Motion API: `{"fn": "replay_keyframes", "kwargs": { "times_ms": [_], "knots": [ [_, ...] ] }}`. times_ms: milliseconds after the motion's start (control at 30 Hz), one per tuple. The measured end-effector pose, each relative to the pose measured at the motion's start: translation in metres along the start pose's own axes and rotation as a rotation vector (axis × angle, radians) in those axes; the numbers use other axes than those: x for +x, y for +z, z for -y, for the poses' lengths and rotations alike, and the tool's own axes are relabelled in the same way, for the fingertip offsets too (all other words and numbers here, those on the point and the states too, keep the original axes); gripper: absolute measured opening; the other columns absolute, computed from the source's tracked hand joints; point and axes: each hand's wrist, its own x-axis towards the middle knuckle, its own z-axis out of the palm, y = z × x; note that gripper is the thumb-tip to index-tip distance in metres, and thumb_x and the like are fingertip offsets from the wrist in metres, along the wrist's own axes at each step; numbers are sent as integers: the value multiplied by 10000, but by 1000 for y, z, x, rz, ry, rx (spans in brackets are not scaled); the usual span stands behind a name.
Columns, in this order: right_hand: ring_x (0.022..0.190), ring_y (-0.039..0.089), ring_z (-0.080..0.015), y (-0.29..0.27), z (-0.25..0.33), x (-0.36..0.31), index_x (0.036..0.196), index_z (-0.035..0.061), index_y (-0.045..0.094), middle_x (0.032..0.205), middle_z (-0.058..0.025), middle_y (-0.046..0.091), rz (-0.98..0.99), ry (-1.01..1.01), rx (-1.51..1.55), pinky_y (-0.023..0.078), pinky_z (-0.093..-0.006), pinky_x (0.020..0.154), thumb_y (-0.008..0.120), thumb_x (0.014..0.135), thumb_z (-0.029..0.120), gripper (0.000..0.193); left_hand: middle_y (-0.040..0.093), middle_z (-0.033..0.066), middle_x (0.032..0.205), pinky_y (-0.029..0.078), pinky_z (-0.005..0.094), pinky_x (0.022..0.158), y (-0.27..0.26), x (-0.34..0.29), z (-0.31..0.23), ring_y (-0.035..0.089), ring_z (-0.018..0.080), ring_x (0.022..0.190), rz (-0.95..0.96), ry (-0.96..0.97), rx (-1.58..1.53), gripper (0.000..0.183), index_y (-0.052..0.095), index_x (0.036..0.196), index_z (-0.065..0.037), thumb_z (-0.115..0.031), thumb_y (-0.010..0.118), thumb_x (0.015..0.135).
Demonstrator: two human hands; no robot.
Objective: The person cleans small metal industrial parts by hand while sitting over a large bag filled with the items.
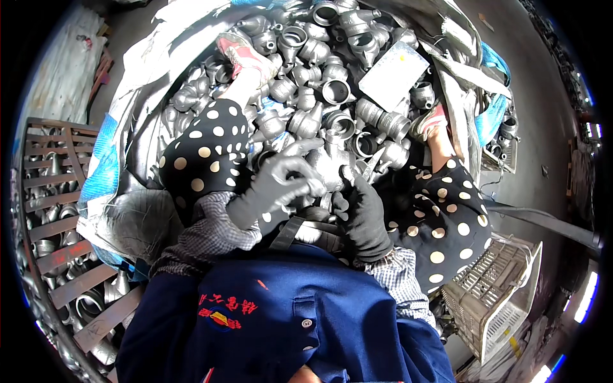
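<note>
Between my hands, in front of my waist, is a bright grey metal casting (pixel 329 167) shaped like a hollow pipe fitting. My left hand (pixel 274 186), in a grey glove, has its fingers bent against the casting's left side. My right hand (pixel 365 214), gloved too, is closed on a tool with a thin, pointed metal blade (pixel 374 163), its thumb up beside the casting. The tool's handle is hidden in the glove. A heap of similar castings (pixel 306 121) lies just beyond both hands.
My legs straddle the heap inside a large white woven sack (pixel 143 83). A pale rectangular plate (pixel 394 75) lies on the castings. At left stands a rusty barred metal crate (pixel 60 226) holding more castings; at right are a plastic crate (pixel 491 290) and a metal bar (pixel 543 220).
</note>
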Motion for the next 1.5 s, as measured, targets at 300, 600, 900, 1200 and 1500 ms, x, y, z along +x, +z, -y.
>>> {"fn": "replay_keyframes", "kwargs": {
  "times_ms": [300,600,900,1200,1500],
  "knots": [
    [441,408,-98,4,7,4,952,24,614,545,13,465,39,85,41,336,-241,405,527,950,296,285,361,118,1454,385,338,1060,-15,15,12,364,204,1342,-30,-75,-281,973,200,1495,-4,-149,790,734],
    [998,608,-156,18,3,15,1249,-24,524,1132,-88,618,17,-258,-200,495,-290,858,634,864,123,427,367,155,1469,293,381,1123,-9,24,50,369,246,1350,-233,325,458,1106,227,1474,28,-239,882,623],
    [892,643,-171,11,-3,32,1188,-41,548,1035,-106,647,-33,-252,-232,528,-285,773,673,811,63,410,365,182,1471,288,391,1130,4,15,44,358,267,1365,-311,346,557,1075,270,1464,19,-255,882,624],
    [884,589,-128,16,1,20,1226,-9,543,1077,-69,609,68,-347,-346,498,-254,735,595,873,132,383,388,171,1444,297,377,1125,-7,20,52,368,252,1350,-298,371,372,1066,262,1465,25,-232,874,631],
    [992,582,-141,5,9,10,1363,-25,437,1204,-105,556,-60,-433,-410,480,-251,871,514,917,63,460,503,147,1271,415,355,1018,-10,14,61,492,215,1189,-404,267,227,1036,356,1374,26,-298,920,568]
  ]
}}
